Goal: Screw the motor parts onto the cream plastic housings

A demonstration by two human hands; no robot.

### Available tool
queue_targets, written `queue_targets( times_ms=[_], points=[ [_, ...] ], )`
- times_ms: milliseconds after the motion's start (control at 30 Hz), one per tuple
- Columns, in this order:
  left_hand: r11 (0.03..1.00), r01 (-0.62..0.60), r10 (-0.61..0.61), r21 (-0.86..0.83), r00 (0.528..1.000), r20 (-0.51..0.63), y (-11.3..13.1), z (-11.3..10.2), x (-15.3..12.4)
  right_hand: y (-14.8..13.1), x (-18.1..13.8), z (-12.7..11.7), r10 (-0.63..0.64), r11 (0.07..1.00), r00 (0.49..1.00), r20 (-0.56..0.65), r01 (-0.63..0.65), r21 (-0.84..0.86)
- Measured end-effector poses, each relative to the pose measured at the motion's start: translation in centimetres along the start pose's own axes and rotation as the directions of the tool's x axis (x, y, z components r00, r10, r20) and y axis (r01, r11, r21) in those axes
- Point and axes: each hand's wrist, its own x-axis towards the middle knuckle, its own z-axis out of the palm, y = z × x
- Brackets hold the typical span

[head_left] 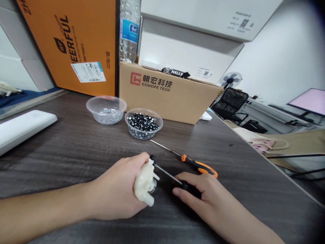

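Note:
My left hand (119,186) is wrapped round a cream-white plastic part (144,183) with short stubs, above the table. A small black piece (152,160) sits at the part's upper end. In my right hand (203,193) is a screwdriver (169,174) with a dark handle, mostly hidden by the fingers. Its shaft slants up to the left, and its tip meets the black piece. Beyond the right hand, an orange-and-black screwdriver (198,165) lies on the table.
A clear bowl (143,135) holds many small black pieces. Left of it, another clear bowl (106,117) holds small shiny pieces. Behind stand a cardboard box (162,101), a large orange box (86,44) and a water bottle (129,34). A white device (27,127) lies at left.

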Motion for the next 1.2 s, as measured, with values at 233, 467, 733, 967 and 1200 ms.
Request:
queue_targets(
  times_ms=[233, 467, 733, 967, 1200],
  points=[
    [1.000, 0.010, -0.010, -0.005, 1.000, 0.008, 0.09, -0.11, -0.03, 0.02, 0.01, 0.02, 0.001, 1.000, 1.000, 0.003, -0.001, -0.007],
    [1.000, 0.011, -0.011, 0.008, 1.000, 0.005, 0.23, -0.13, -0.07, 0.02, 0.15, 0.06, 0.008, 1.000, 1.000, 0.009, -0.008, -0.004],
    [1.000, 0.000, 0.000, 0.021, 1.000, -0.006, 0.03, -0.07, -0.03, 0.10, 0.09, -0.05, 0.004, 1.000, 1.000, 0.004, -0.004, -0.009],
    [1.000, 0.008, -0.008, 0.012, 1.000, 0.002, -0.04, -0.05, 0.02, 0.18, -0.05, 0.09, 0.005, 1.000, 1.000, 0.006, -0.005, -0.017],
    [1.000, 0.010, -0.010, 0.015, 1.000, 0.007, -0.09, -0.08, -0.18, 0.29, -0.12, 0.13, 0.004, 1.000, 1.000, 0.000, -0.004, -0.021]
  ],
)
